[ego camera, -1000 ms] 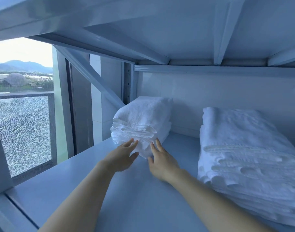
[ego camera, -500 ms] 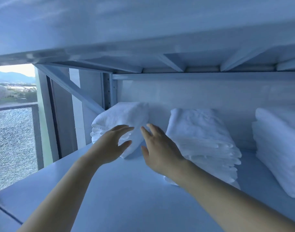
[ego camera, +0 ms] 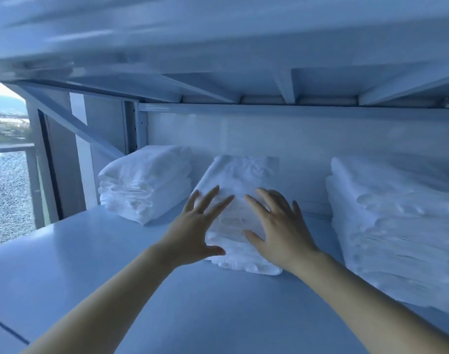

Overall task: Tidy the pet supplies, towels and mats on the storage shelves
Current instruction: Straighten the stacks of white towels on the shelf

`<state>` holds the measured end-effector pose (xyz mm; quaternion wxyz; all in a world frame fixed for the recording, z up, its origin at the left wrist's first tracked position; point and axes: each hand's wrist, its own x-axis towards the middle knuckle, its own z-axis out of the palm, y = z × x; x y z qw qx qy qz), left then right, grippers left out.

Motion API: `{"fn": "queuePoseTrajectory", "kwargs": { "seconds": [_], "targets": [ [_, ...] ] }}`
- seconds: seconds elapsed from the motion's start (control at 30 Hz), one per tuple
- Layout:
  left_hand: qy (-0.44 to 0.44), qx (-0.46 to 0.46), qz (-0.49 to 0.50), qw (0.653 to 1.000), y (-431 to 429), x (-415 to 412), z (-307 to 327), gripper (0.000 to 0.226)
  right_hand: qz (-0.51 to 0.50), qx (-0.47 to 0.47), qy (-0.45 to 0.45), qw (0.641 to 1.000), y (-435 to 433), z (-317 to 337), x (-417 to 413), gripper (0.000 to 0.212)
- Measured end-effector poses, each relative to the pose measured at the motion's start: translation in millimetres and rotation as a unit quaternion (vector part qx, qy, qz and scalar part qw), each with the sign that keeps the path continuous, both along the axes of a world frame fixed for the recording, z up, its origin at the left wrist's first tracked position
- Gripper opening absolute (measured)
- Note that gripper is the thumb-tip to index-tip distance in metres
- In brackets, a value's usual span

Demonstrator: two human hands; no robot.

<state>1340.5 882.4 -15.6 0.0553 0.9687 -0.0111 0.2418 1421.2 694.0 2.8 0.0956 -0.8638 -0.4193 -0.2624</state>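
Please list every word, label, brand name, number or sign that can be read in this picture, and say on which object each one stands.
None: no readable text shows anywhere.
The three stacks of white towels, left, middle and right, show no tags or printing.
The shelf and its metal frame carry no labels.
The left hand and right hand hold nothing with writing.

A storage or linen area, by the look of it, fitted with pale metal racking. The shelf [ego camera: 96, 272] is a flat painted deck with another deck's braced underside [ego camera: 244, 83] close overhead. Three stacks of folded white towels sit along its back: one left of the fingers [ego camera: 144, 182], one under them [ego camera: 241, 175], one to their right [ego camera: 397, 221]. Far left, a window [ego camera: 9, 175] shows hills and a glass balcony railing.
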Motion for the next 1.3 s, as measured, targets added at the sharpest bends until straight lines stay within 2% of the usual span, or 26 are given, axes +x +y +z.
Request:
{"fn": "queuePoseTrajectory", "kwargs": {
  "seconds": [0.1, 0.2, 0.27, 0.5, 0.63, 1.0, 1.17, 1.3],
  "targets": [
    [-0.023, 0.012, 0.026, 0.999, -13, 9, -17, 0.124, 0.04, 0.008, 0.033, 0.999, -22, -14, 10, 0.077],
    [-0.067, 0.03, 0.058, 0.996, -21, 15, -33, 0.128, 0.075, -0.016, 0.08, 0.994, -37, -27, 18, 0.094],
    [-0.102, 0.03, 0.071, 0.992, -24, 17, -39, 0.13, 0.101, -0.02, 0.073, 0.992, -39, -34, 24, 0.104],
    [-0.145, 0.022, 0.068, 0.987, -22, 16, -50, 0.117, 0.135, -0.026, 0.056, 0.989, -39, -46, 35, 0.123],
    [-0.155, 0.034, 0.041, 0.986, -15, 8, -56, 0.108, 0.131, -0.049, 0.03, 0.99, -39, -44, 37, 0.122],
    [-0.145, 0.011, 0.088, 0.986, 8, 29, -66, 0.112, 0.134, 0.005, 0.034, 0.99, -1, -60, 67, 0.119],
    [-0.138, 0.008, 0.085, 0.987, 18, 30, -61, 0.098, 0.142, 0.024, 0.046, 0.989, 12, -57, 78, 0.116],
    [-0.155, 0.015, 0.074, 0.985, 30, 28, -56, 0.088, 0.096, 0.044, 0.039, 0.994, 4, -63, 72, 0.111]
  ]
}}
